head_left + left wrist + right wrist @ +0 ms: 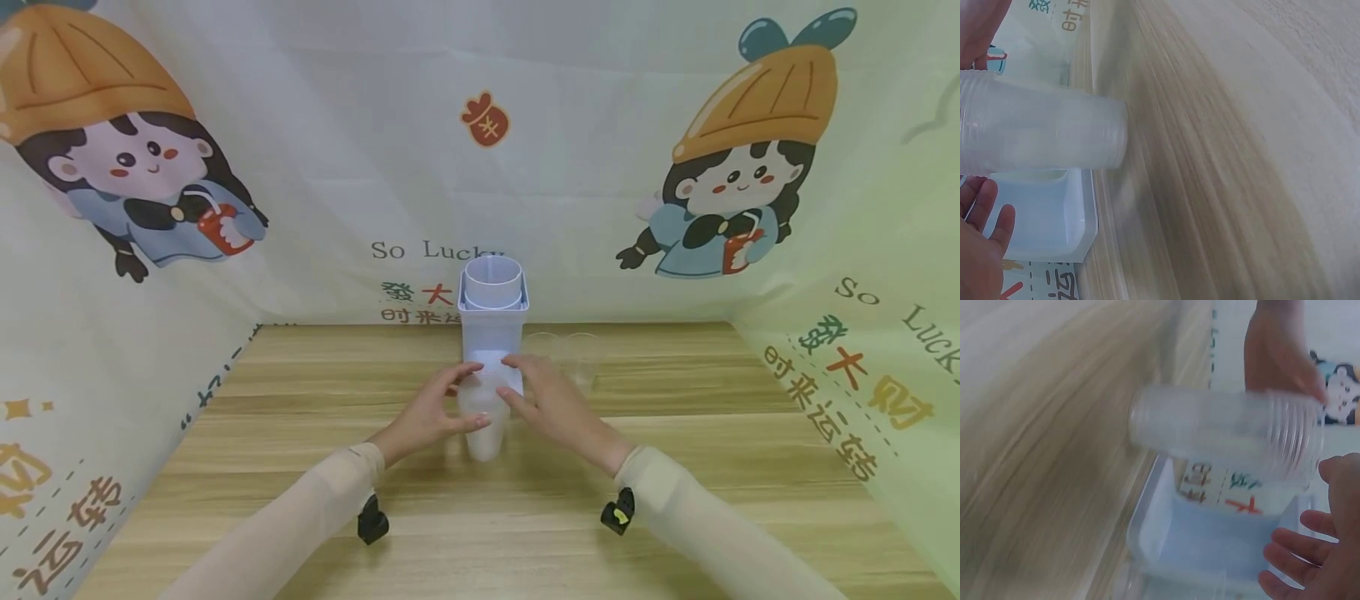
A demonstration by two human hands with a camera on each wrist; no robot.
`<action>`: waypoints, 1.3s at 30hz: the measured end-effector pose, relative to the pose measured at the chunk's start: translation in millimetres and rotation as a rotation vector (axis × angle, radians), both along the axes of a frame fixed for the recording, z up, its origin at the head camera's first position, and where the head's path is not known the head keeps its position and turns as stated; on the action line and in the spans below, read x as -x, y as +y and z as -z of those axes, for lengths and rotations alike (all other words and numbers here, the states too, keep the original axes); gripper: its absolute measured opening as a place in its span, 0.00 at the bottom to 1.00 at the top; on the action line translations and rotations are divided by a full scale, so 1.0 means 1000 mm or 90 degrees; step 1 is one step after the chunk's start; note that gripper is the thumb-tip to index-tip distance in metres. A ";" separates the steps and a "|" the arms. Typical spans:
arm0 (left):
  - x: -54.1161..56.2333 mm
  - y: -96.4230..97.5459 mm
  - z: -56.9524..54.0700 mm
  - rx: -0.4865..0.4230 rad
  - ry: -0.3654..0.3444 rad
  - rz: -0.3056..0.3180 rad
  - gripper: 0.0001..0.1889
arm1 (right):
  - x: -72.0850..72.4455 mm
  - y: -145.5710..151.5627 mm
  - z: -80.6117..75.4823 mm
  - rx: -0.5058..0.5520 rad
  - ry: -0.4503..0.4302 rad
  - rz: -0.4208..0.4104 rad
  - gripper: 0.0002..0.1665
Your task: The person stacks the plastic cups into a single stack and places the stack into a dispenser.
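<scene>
A stack of clear plastic cups [485,442] stands upright with its rims up, in front of a tall whitish box-shaped holder [492,333]. My left hand [427,408] curves round the stack from the left, its thumb across the front and its index finger by the rims. In the left wrist view, the lower fingers of my left hand [982,250] spread loosely beside the stack. My right hand [558,408] is at the right side, thumb tip close to the rims. The right wrist view shows my right hand [1316,556] with loosely spread fingers and the cups [1210,422] somewhat blurred.
A round tube-like piece [492,279] sits in the holder's open top. Clear cups [581,367] stand to the right of the holder, faint against the wood. Behind the wooden table [315,367] hangs a printed white cloth [360,150], which also lines both sides.
</scene>
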State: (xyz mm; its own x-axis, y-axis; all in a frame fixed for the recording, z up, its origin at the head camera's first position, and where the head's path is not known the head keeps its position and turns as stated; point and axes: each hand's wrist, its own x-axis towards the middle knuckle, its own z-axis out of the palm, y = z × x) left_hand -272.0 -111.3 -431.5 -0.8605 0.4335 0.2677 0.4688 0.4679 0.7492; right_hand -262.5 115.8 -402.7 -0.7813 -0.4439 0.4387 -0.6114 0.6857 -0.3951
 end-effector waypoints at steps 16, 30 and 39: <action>0.003 0.000 0.002 -0.010 0.052 0.019 0.34 | 0.059 0.078 0.017 0.018 -0.012 0.204 0.36; 0.002 0.001 0.001 -0.026 0.025 0.005 0.31 | 0.067 0.093 0.029 -0.009 -0.079 0.208 0.40; 0.001 0.001 0.000 -0.020 0.022 -0.001 0.32 | 0.066 0.092 0.027 -0.006 -0.075 0.221 0.40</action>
State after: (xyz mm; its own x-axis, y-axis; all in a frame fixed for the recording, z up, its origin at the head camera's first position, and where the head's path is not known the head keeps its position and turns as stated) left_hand -273.1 -110.4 -431.4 -0.8512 0.4225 0.3113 0.4941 0.4454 0.7466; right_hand -329.0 207.7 -430.1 -0.9310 -0.1477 0.3339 -0.2929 0.8481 -0.4415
